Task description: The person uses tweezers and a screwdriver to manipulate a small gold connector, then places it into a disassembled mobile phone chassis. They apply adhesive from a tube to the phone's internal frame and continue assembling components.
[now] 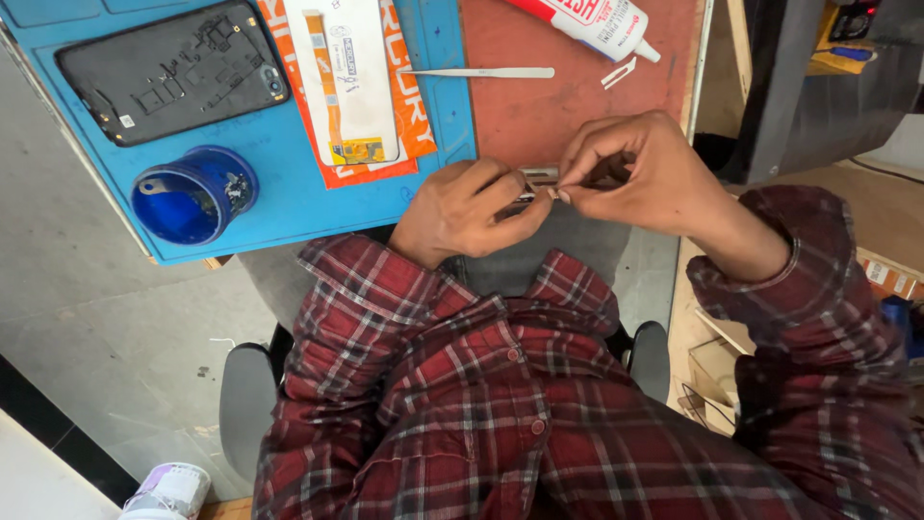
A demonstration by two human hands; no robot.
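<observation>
Both hands meet at the table's [577, 116] near edge: left hand [462, 207] pinches the small metal part [539, 178], long axis left-right, while right hand [630, 169] closes fingertips on its right end.

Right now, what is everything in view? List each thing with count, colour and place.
work mat: one, blue, upper left
phone back: one, black, on the mat
small cup: one, blue, mat's near edge
part packet: one, white on orange, mat's right side
tweezers: one, silver, red pad
glue tube: one, white and red, top
small metal part: one, silvery, between both hands
plaid shirt: one, red
left hand: grip on the part
right hand: pinching the part
</observation>
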